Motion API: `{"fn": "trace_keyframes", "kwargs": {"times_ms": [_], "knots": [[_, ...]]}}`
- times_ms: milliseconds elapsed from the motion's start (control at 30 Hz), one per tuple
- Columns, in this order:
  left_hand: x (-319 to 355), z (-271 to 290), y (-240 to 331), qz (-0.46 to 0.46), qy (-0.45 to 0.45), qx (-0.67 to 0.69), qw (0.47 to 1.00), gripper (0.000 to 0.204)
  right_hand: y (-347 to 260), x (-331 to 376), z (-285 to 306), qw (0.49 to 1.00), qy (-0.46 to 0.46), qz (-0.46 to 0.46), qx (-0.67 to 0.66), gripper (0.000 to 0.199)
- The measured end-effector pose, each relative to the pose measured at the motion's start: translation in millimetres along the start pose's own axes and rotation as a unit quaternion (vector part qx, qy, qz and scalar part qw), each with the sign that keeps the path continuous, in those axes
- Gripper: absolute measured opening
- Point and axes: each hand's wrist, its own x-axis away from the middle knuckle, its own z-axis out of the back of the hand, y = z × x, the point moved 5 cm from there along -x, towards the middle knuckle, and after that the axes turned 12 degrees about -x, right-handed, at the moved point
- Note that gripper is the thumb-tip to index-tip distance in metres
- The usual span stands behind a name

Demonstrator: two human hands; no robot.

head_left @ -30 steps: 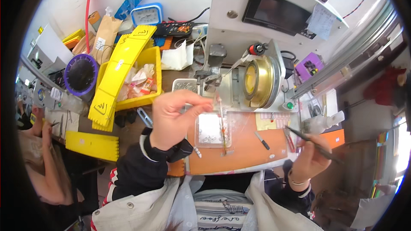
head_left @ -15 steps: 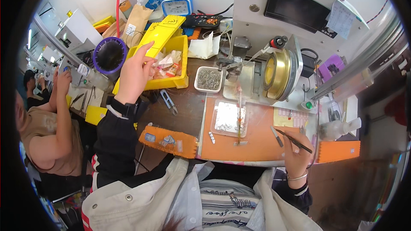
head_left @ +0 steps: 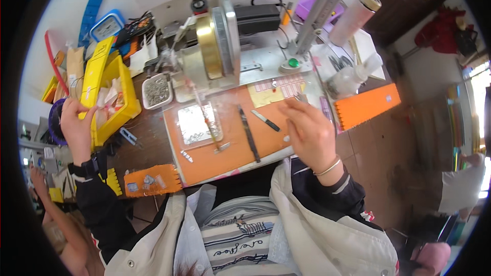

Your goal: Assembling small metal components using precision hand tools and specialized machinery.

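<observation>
My left hand (head_left: 75,118) is raised at the left, between the yellow bin (head_left: 134,106) and the purple round bin (head_left: 55,122). Its thumb and fingers are apart, and I see nothing in them. Above the right part of the orange mat (head_left: 232,145), my right hand (head_left: 311,132) reaches toward the yellow sheet (head_left: 260,96), fingers stretched and slightly bent, with nothing visible in them. Black tweezers (head_left: 248,134) lie on the mat, beside a small knife (head_left: 266,120). A clear shallow tray (head_left: 179,132) with small shiny pieces sits left of them.
A machine with a brass wheel (head_left: 206,46) stands behind the mat. At its left is a white dish (head_left: 156,92) of small metal pieces. Orange boards (head_left: 365,106) and a spray bottle (head_left: 353,79) are on the right. Another person's arm (head_left: 56,209) shows at lower left.
The view has swung right. My right hand has let go of the tweezers, which now lie on the mat, and has moved toward the yellow sheet. My left hand has drawn away from the yellow lid.
</observation>
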Motion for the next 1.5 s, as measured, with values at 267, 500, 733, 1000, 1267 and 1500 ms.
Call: {"fn": "trace_keyframes", "kwargs": {"times_ms": [267, 500, 733, 1000, 1267, 1500], "knots": [[3, -30, -31, 0.163, -0.132, 0.232, 0.95, 0.037, 44, 11, 28, 0.98, 0.009, -0.108, 0.164, 0.027], [-6, 12, 75, -0.028, 0.047, 0.204, 0.977, 0.02, 68, 9, 11, 0.959, -0.027, -0.174, 0.224, 0.025], [-33, 35, 125, -0.039, -0.032, 0.451, 0.891, 0.018, 51, 3, 22, 0.973, 0.036, -0.202, 0.107, 0.024], [-50, -8, 150, -0.07, -0.013, 0.4, 0.914, 0.009, -46, -36, 8, 0.985, 0.01, -0.135, -0.103, 0.029], [-60, -12, 124, -0.157, -0.008, 0.385, 0.91, 0.034, -79, -74, -99, 0.828, -0.199, -0.321, -0.415, 0.029], [-58, -11, 151, -0.136, -0.085, 0.422, 0.892, 0.028, -78, -89, -133, 0.658, -0.227, -0.305, -0.65, 0.04]]}}
